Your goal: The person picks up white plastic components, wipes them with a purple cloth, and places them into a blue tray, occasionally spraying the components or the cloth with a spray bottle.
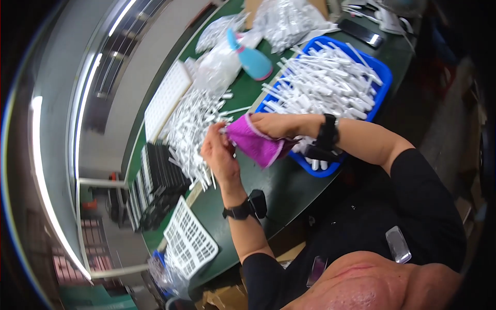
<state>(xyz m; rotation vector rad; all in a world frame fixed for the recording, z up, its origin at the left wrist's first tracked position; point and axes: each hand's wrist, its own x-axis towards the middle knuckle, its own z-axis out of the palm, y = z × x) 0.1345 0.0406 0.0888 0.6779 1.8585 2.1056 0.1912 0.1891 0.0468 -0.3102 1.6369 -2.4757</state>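
A purple cloth (254,143) with a pale edge hangs over the green table, gripped by my right hand (274,124). My left hand (221,153) is at the cloth's left corner with its fingers curled together. What lies between those fingertips, if anything, is hidden by the cloth and blur. Beyond my left hand spreads a loose pile of slim white plastic pieces (194,121). Under and behind my right forearm is a blue basket (383,93), heaped with similar white sticks (330,82).
A light-blue spray bottle (254,62) stands behind the cloth, near clear plastic bags (284,23). A phone (360,32) lies beyond the basket. At the left are a white perforated tray (166,98), stacked black trays (157,175) and a white grid tray (190,237).
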